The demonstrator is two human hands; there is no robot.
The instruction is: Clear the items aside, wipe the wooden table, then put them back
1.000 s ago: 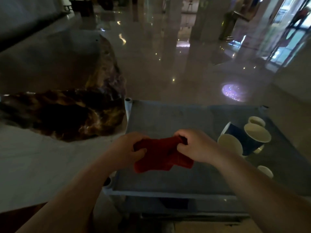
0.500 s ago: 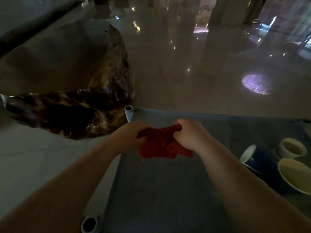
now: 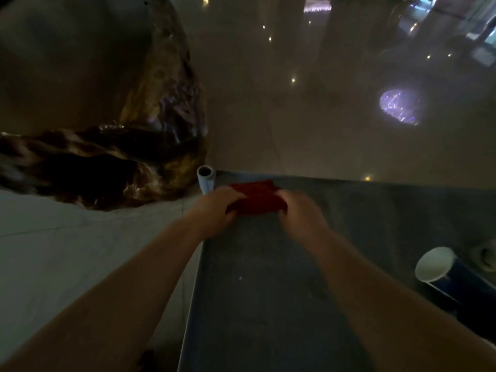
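Observation:
A folded red cloth lies near the far left corner of a grey cart shelf. My left hand grips its left end and my right hand grips its right end, blurred by motion. The dark glossy wooden table with an irregular edge spreads to the left of the cart. A blue paper cup lies tilted on the cart's right side, with a pale cup behind it, cut by the frame edge.
A grey tube post stands at the cart's far left corner. A pale stone slab runs along the left under the wooden table. Shiny floor with light reflections lies beyond the cart.
Both hands have carried the red cloth away from me toward the cart's far left corner. The view has tipped downward, and the cups have slid to the right edge of the frame.

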